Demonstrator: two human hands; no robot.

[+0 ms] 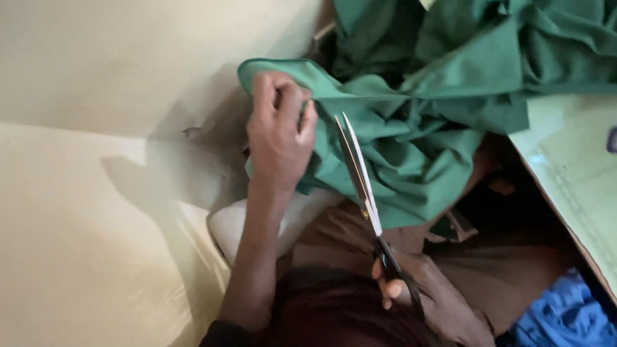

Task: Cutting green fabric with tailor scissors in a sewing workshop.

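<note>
Right hand [427, 292] half cut off, scissors [366, 193]

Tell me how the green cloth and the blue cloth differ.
The green cloth is a large heap across the top; the blue cloth is a small patch at bottom right. The left hand grips the green cloth; nothing touches the blue cloth. Both are crumpled.
</note>
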